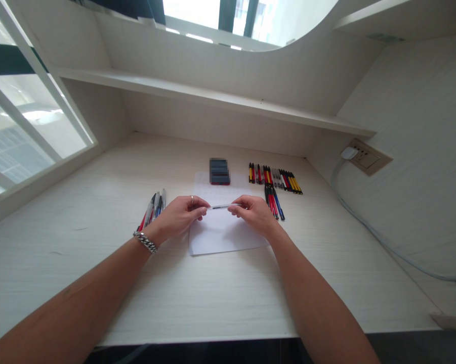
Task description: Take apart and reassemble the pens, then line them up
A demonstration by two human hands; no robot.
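Above a white sheet of paper [228, 235], a thin clear pen [220, 206] with a dark part inside lies level between my two hands. My left hand [182, 212], with a ring and a chain bracelet, pinches its left end. The other end sits between the thumb and fingers of my right hand [252, 212]. Beside my left wrist is a bunch of pens [155, 206], red, clear and blue. Just right of my right hand lie several red, black and blue pens [275, 203].
A row of yellow, red, black and clear pens [275, 178] lies at the back right. A dark blurred rectangular object [219, 172] rests at the paper's far edge. A shelf [212, 96] overhangs the desk's back. A cable [357, 217] runs from the wall socket [368, 155].
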